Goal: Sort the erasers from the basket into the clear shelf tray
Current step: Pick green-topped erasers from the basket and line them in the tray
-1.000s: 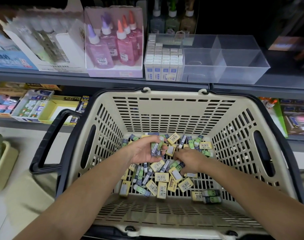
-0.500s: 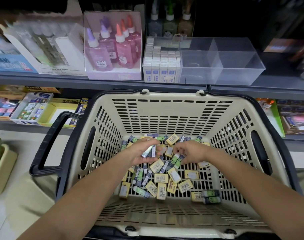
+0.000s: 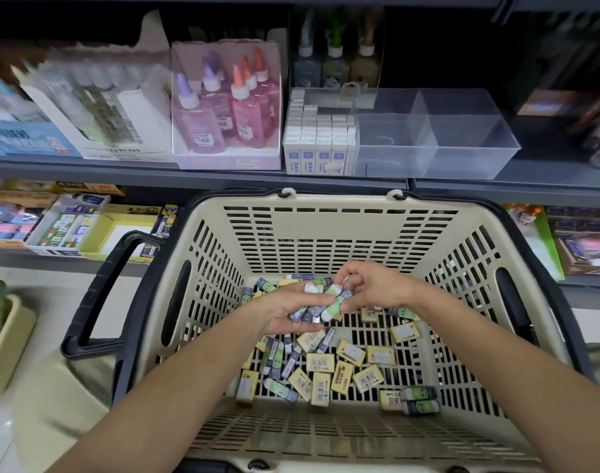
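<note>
Reaching into a cream slotted basket [image 3: 339, 230] at frame centre, both bare hands meet above the pile. Left hand [image 3: 285, 310] is palm up, cupped around a small bundle of erasers [image 3: 320, 303], green-and-white and dark-sleeved ones, fingers curled under them. Right hand [image 3: 377, 285] sits just right of it, fingertips pinched on the upper end of that same bundle (whether it grips one eraser alone, cannot tell). The two hands are touching or nearly so at the bundle.

Loose erasers [image 3: 329, 367] cover the basket floor, lower centre: yellow boxed ones with barcodes, mixed with green-faced and dark blue sleeved ones. Two green ones [image 3: 419, 399] lie side by side at lower right of the pile, apart from the rest. Black handle [image 3: 100, 295] hangs out at the basket's left side.

Clear shelf tray [image 3: 462, 145] stands on the grey shelf [image 3: 196, 174] in the upper middle-right, behind the basket. Its left compartment holds neat rows of white-and-blue boxed erasers [image 3: 320, 141]; the divided sections to the right look bare. Pink and purple glue bottles [image 3: 223, 107] in a display box stand just left of the tray. Upper left of frame is blurred packaging.
</note>
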Demonstrator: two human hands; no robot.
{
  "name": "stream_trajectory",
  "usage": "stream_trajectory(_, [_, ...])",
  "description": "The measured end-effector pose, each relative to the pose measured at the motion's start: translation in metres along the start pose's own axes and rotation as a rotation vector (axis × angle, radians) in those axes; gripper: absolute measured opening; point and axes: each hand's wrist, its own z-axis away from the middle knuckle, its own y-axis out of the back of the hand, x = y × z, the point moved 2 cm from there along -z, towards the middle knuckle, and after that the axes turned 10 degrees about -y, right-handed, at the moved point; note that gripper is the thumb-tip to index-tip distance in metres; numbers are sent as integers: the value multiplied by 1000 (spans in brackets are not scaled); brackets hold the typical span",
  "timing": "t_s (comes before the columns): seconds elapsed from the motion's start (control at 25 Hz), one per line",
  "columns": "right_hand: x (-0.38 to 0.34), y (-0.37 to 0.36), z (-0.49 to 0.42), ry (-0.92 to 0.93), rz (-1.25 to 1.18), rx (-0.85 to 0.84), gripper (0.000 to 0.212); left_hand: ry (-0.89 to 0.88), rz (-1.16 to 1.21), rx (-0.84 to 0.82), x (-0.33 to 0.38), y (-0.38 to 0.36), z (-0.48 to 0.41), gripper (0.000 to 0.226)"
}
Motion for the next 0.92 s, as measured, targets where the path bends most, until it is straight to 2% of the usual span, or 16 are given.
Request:
stream_trajectory(0.12, [-2, -5, -2, -17, 215, 72, 31, 20, -2, 61, -2, -1, 1, 26])
stream_trajectory(0.24, [-4, 5, 5, -39, 337, 152, 20, -13, 79, 106, 0, -2, 2, 31])
stream_trajectory(0.32, [-4, 22, 11, -96, 218, 248, 16, -56, 159, 104, 3, -1, 1, 30])
stream_trajectory(0.44, [-3, 26, 16, -166, -165, 426, 14, -95, 270, 154, 6, -1, 0, 39])
stream_trajectory(0.56, [-9, -3, 14, -178, -419, 358, 16, -147, 345, 165, 8, -4, -4, 37])
stream_trajectory(0.68, [-15, -28, 10, -119, -354, 372, 13, -184, 380, 73, 10, -10, -2, 26])
stream_trajectory(0.8, [-16, -36, 7, -12, -129, 447, 11, -208, 340, 85, 11, -10, 1, 46])
stream_trajectory(0.92, [-4, -20, 4, -50, -146, 384, 7, -186, 294, 179, 9, -4, -2, 57])
